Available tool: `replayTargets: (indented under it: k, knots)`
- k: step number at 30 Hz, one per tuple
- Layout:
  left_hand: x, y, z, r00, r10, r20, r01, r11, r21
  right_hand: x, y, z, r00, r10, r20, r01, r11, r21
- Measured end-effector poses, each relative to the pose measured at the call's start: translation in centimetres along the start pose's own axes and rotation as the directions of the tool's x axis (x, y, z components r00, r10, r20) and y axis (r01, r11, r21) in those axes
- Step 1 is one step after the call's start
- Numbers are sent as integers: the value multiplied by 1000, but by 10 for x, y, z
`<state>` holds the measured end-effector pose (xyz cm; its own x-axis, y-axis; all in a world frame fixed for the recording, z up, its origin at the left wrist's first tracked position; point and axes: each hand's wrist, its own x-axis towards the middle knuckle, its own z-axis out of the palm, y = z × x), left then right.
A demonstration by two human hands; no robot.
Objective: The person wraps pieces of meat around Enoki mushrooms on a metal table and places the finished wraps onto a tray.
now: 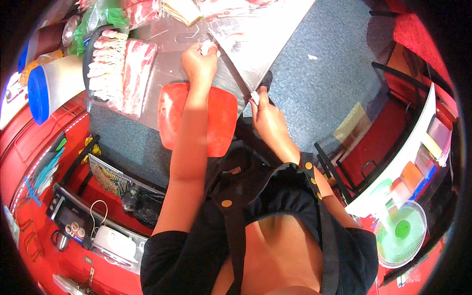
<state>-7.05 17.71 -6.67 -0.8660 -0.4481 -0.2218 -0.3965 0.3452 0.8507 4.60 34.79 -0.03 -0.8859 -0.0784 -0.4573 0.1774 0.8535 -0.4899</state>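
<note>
My left hand [201, 61] is closed on a small white item, too glare-lit to name, above a metal worktop [166, 73]. My right hand [267, 114], at the worktop's near corner, grips the pale end of what looks like a knife; its dark, narrow length points towards my left hand. Under my left forearm lies a red square plastic container or tray [223, 114]. Left of it, a dark plate [86, 72] holds a row of meat-wrapped bundles with pale stringy ends, next to a clear pack of sliced bacon [138, 73].
More packed bacon [143, 13] and a folded yellowish cloth [182, 11] lie at the far side. A blue-lidded container [38, 95] stands left, near a green plastic bag [79, 38]. A green fan [402, 229] stands right, by a white table [391, 166] bearing boxes.
</note>
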Motion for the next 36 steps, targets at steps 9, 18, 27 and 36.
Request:
replayTargets:
  k: [9, 18, 27, 36]
  knots:
    - [2, -5, -4, 998, -48, 30, 50, 997, -51, 14, -16, -14, 998, 12, 57, -14, 999, 33]
    - [-1, 0, -4, 1000, -16, 17, 16, 999, -43, -3, 2, -8, 1000, -6, 30, 7, 1000, -20]
    - [0, -4, -3, 1000, -13, -20, 12, 999, -36, -11, 6, -17, 993, 89, 82, -90, 996, 0]
    - [-7, 3, -11, 993, -100, 58, 107, 985, -136, -20, 17, -11, 998, 4, 57, 2, 994, -105]
